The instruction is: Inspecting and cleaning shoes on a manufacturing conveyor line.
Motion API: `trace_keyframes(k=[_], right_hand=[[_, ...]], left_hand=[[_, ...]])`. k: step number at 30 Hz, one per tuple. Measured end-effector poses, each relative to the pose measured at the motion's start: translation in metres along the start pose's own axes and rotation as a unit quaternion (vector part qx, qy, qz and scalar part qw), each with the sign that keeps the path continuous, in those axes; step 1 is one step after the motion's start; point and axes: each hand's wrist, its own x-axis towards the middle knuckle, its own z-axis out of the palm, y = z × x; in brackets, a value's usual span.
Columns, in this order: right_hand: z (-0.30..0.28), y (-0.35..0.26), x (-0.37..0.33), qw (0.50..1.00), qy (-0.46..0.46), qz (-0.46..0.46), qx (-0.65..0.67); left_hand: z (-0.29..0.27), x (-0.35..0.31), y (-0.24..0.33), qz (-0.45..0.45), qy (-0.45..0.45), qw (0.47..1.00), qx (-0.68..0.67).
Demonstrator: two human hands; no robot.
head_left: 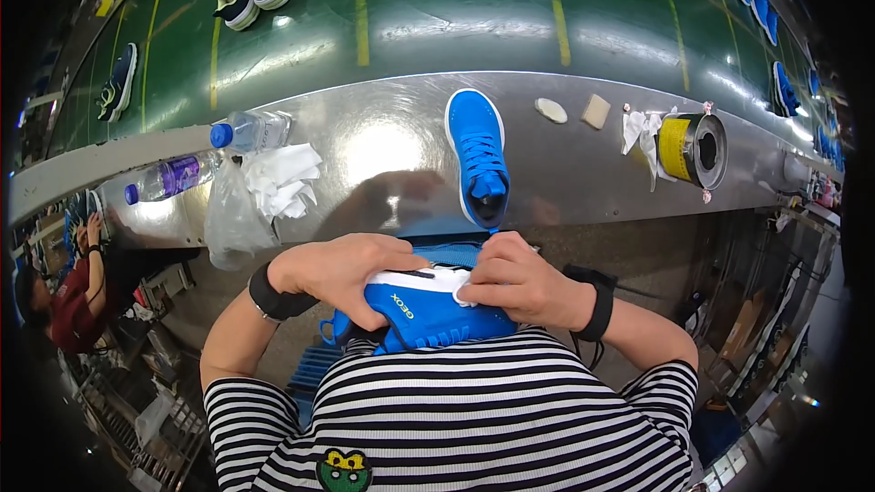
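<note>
A blue sneaker [428, 317] with a white sole lies on its side close to my striped shirt. My left hand [351, 275] grips it around the heel end, thumb on the blue upper and fingers over the sole side. My right hand [530, 284] is closed, its fingertips pressed to the white sole edge. A small white bit shows under those fingertips, too hidden to name. Straight ahead on the metal bench, another blue sneaker [477, 150] stands upright, toe pointing away, its heel at the near edge above my right hand.
On the metal bench [383, 109] are two plastic bottles [260, 130], crumpled white paper [281, 178] and a clear bag [239, 223] at left. A white oval piece [550, 110], a beige block [595, 112] and a yellow-labelled can [676, 148] sit at right. Beyond, a green conveyor [456, 0] carries shoes. A co-worker [77, 296] is far left.
</note>
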Motion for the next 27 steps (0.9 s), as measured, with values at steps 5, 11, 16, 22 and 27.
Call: trace_keyframes(k=[5, 11, 16, 22, 27], right_hand=[[-0.003, -0.001, -0.015, 0.999, -0.012, 0.034, 0.016], [0.009, 0.01, 0.019, 0.999, -0.029, -0.028, 0.031], [0.007, 0.015, 0.002, 0.998, -0.043, -0.01, 0.043], [0.016, 0.014, 0.03, 0.995, -0.069, -0.03, 0.067], [0.013, 0.014, 0.013, 0.997, -0.054, 0.003, 0.047]], left_hand=[[0.001, -0.007, -0.007, 0.005, 0.016, 1.0, 0.002], [-0.005, -0.005, -0.002, -0.015, -0.013, 1.0, 0.009], [0.001, -0.018, -0.009, -0.021, 0.017, 1.0, 0.006], [0.004, -0.026, -0.007, -0.031, 0.028, 0.999, 0.007], [0.007, -0.036, -0.009, -0.044, 0.043, 0.998, -0.005]])
